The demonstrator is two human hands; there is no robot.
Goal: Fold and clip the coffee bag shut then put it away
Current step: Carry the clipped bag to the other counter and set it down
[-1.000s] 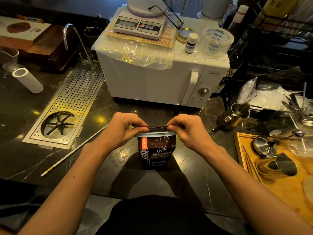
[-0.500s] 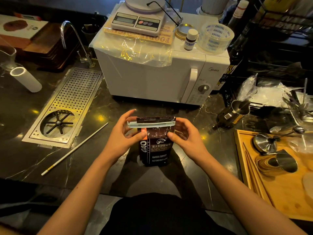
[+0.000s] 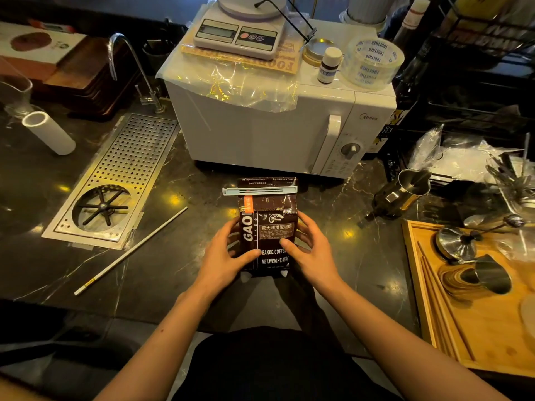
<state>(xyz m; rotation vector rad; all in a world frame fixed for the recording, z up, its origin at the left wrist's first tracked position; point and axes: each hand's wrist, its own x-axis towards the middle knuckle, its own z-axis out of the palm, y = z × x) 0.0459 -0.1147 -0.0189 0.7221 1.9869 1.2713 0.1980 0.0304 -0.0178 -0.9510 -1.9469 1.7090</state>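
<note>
A dark brown coffee bag (image 3: 267, 224) stands upright on the black marble counter in front of me, its printed front facing the camera. A pale blue-white clip (image 3: 259, 190) sits closed across the folded top of the bag. My left hand (image 3: 228, 254) grips the bag's lower left side, thumb on the front. My right hand (image 3: 309, 247) grips the lower right side, thumb on the label. The bag's back is hidden.
A white microwave (image 3: 278, 125) with a scale and tape roll on top stands right behind the bag. A perforated drain tray (image 3: 115, 180) and a white rod (image 3: 130, 251) lie left. A steel pitcher (image 3: 405, 189) and a wooden tray (image 3: 477, 328) of tools are right.
My hands left the clipped top and slid down to the bag's lower sides. The bag now stands taller in view, with the clip shut across its folded top.
</note>
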